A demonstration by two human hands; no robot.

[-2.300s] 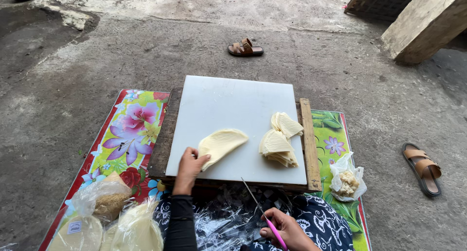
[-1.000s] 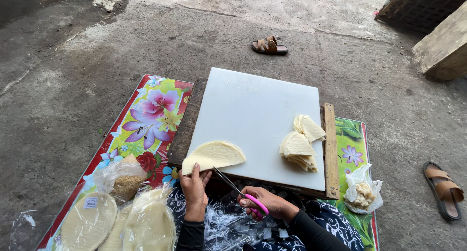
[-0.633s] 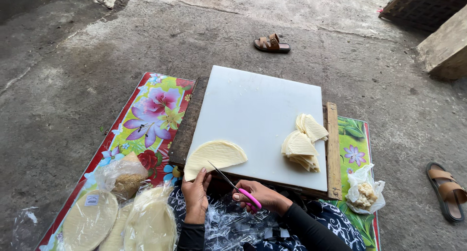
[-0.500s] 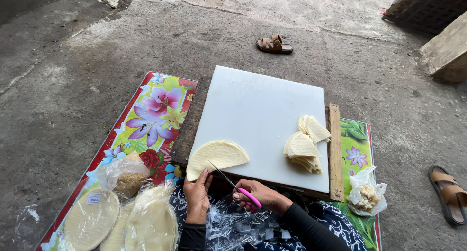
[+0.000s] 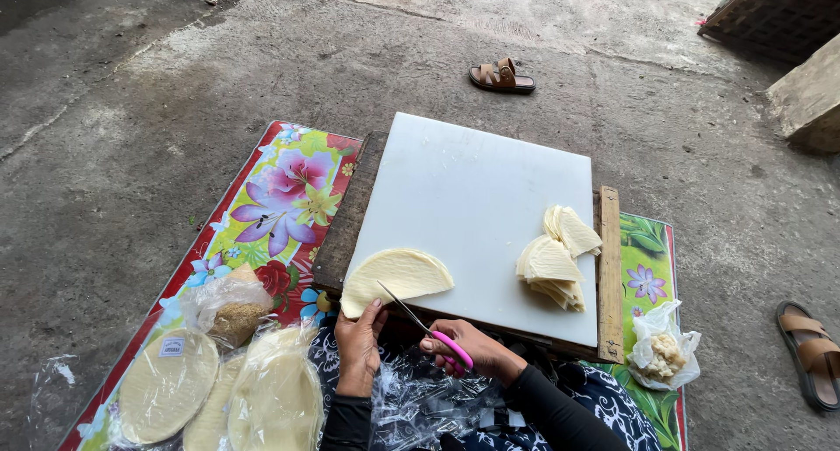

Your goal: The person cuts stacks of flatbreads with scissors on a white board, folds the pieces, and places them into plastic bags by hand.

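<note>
— Lying at the near left corner of the white cutting board (image 5: 472,197), is that folded wrapper (image 5: 398,276) being cut?

— Yes. The left hand (image 5: 359,342) pins its near edge with the fingertips, while the right hand (image 5: 477,350) grips pink-handled scissors (image 5: 429,328), blades slightly parted at the wrapper's edge.

— And nearby?

— Cut wedges (image 5: 556,258) are stacked on the board's right side; bagged round wrappers (image 5: 219,394) lie on the floral mat (image 5: 280,197).

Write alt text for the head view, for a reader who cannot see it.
A left hand pins a folded pale wrapper at the near edge of a white board while the right hand holds pink-handled scissors to it. Cut wedges sit stacked on the board's right; bagged round wrappers lie on a floral mat.
</note>
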